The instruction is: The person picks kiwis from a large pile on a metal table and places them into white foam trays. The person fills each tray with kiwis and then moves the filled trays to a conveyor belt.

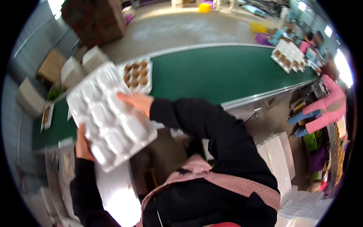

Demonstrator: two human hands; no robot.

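A white moulded tray point(110, 116) with rows of rounded pockets is held tilted in both hands above the near edge of the green conveyor belt point(198, 73). My left hand point(83, 146) grips its lower left edge, with the fingertips partly hidden. Across the tray's upper right side lies my right hand point(137, 103), blurred, its thumb on the pockets. Just beyond the held tray, a white tray of brown fruit point(136, 74), apparently kiwifruit, rests on the belt and is partly covered by the held one.
Another fruit tray point(289, 56) sits at the belt's far right, near a person in pink point(326, 105). A small tray point(47, 115) lies at the left end. White stacks point(275, 159) stand at my right; stacked cartons point(90, 22) rise beyond the belt.
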